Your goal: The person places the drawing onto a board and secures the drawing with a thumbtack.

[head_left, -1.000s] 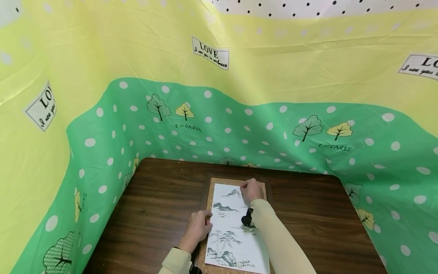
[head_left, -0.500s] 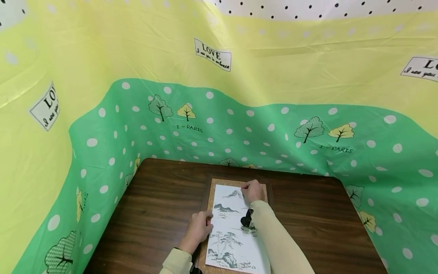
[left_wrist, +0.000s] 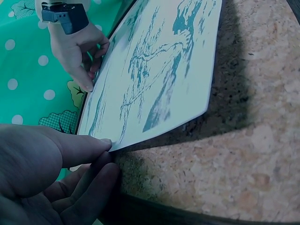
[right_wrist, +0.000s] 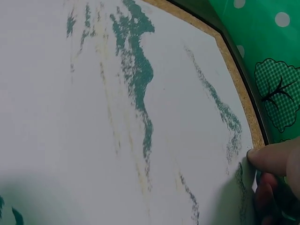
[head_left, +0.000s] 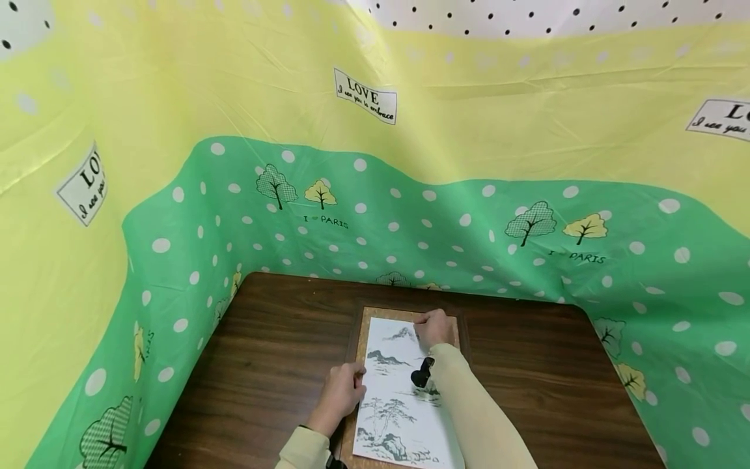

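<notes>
A white sheet with an ink landscape of mountains, trees and rocks (head_left: 387, 384) lies over a cork board (head_left: 361, 335). My left hand (head_left: 344, 389) pinches the sheet's left long edge. In the left wrist view, the thumb (left_wrist: 84, 149) is on top and fingers are below, while the sheet casts a shadow on the cork (left_wrist: 262, 159). Near the far end, my right hand (head_left: 433, 327) holds the sheet's far edge, its forearm crossing over the picture. The right wrist view shows the right thumb (right_wrist: 276, 157) on the paper's edge, with a curled finger beneath.
The board has a dark frame (head_left: 463, 332) and rests on a dark brown wooden table (head_left: 269, 352). Green and yellow curtain cloth (head_left: 375, 228) hangs behind the table and along its sides. A black wrist device (head_left: 420, 376) sits at my right cuff.
Both hands keep their holds on the sheet. Only the head view has shifted slightly, so everything sits a little lower and further right.
</notes>
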Action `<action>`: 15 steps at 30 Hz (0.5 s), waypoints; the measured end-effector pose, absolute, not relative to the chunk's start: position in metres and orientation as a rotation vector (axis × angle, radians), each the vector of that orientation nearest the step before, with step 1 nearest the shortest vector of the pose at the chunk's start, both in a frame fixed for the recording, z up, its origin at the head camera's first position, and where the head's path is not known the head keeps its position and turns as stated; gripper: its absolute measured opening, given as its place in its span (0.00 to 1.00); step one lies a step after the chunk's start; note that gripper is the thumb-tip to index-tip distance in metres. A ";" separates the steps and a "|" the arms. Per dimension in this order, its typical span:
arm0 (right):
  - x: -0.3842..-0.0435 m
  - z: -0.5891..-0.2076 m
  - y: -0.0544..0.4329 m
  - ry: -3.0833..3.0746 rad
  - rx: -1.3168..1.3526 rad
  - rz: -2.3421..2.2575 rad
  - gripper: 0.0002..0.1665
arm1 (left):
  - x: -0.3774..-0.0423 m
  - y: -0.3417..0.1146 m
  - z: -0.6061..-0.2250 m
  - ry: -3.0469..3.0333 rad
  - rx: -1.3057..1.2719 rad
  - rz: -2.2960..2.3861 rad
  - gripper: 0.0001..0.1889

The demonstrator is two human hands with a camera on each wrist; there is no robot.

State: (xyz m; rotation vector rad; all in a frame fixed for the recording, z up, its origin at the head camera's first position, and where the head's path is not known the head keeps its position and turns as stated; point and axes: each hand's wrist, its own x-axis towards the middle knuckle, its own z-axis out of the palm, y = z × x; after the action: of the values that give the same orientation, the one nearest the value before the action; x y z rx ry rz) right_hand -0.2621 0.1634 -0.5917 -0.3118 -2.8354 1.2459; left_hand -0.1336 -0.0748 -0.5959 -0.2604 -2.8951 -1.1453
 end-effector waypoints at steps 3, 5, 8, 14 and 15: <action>-0.262 -0.592 0.163 -2.834 -0.331 1.273 0.04 | -0.133 -0.075 -0.596 -2.898 -0.254 -1.148 0.12; -0.263 -0.591 0.163 -2.837 -0.355 1.288 0.05 | -0.133 -0.075 -0.597 -2.899 -0.252 -1.146 0.12; -0.264 -0.590 0.162 -2.835 -0.399 1.311 0.06 | -0.133 -0.075 -0.597 -2.897 -0.254 -1.151 0.12; -0.267 -0.587 0.160 -2.829 -0.463 1.318 0.08 | -0.133 -0.075 -0.596 -2.891 -0.248 -1.165 0.12; -0.268 -0.587 0.159 -2.831 -0.471 1.314 0.08 | -0.134 -0.075 -0.597 -2.891 -0.247 -1.162 0.12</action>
State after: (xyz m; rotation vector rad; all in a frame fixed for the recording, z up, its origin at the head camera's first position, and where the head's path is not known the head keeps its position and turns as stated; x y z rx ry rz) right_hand -0.2679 0.1592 -0.5871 -0.4708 -2.8313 1.3140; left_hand -0.1335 -0.0749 -0.5966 -0.2470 -2.8906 -1.1617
